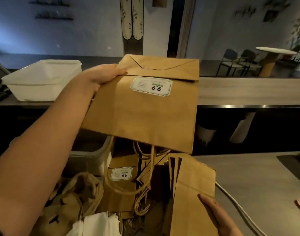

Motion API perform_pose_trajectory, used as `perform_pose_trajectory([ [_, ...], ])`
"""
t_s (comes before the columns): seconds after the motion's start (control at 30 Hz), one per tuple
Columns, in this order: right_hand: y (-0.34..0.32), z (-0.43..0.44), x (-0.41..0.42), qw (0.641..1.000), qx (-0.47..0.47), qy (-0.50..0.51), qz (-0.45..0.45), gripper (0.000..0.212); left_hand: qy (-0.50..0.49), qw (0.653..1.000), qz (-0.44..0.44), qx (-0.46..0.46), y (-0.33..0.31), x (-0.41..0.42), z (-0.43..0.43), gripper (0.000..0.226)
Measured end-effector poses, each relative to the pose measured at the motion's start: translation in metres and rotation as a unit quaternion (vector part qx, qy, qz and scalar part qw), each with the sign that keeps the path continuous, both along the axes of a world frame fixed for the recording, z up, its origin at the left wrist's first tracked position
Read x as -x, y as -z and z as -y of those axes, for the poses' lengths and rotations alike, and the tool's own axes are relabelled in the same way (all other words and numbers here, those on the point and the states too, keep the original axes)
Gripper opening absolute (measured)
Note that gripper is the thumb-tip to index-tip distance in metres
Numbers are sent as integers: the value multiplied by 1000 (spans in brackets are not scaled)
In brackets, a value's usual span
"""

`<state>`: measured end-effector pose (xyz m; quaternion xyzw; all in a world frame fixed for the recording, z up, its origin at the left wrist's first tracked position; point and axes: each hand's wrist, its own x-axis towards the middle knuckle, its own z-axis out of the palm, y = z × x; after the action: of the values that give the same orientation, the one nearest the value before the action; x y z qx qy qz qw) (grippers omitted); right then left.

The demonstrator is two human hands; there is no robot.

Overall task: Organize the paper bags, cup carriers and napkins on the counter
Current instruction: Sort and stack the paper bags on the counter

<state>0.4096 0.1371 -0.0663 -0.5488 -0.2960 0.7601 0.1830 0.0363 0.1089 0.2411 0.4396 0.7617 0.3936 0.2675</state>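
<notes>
The left hand (103,74) grasps one flat kraft paper bag (142,108) at its far left edge, thumb on top, holding it raised above the work area with its folded base far and its twine handles (128,171) hanging near. One white label (151,86) reading 9.9 sits on the upper face. The right hand (217,217) grasps a stack of folded bags (193,193) standing on edge at near right; the exact number in the stack cannot be told. Below the raised bag lies one more labelled bag (122,181) among loose handles. One pile of cup carriers (74,198) sits at near left, and white napkins (98,225) show at the near edge.

The lower counter (248,181) is grey, with one grey bin (91,155) at left. The raised ledge (248,89) carries one white tub (43,79) at far left. Beyond it, the dim room holds one round table (275,53) and two chairs (237,62).
</notes>
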Motion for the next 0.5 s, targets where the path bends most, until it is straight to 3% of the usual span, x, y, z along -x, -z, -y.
perform_pose_trajectory([
  [0.13, -1, -1, 2, 1000, -9, 1, -8, 47, -73, 997, -27, -23, 9, -19, -28, 46],
  [0.2, -2, -1, 3, 1000, -10, 7, -1, 44, -115, 992, -37, -40, 20, -19, -36, 60],
  [0.3, -2, 1, 5, 1000, -15, 9, 3, 51, -140, 975, -168, -44, 29, -14, -33, 69],
  [0.37, -1, 2, 5, 1000, -14, 7, 5, 55, -131, 965, -203, -96, 32, -14, -19, 63],
  [0.5, 1, 3, 5, 1000, -10, 11, 3, 47, -154, 951, -34, -267, 62, -20, 35, 25],
])
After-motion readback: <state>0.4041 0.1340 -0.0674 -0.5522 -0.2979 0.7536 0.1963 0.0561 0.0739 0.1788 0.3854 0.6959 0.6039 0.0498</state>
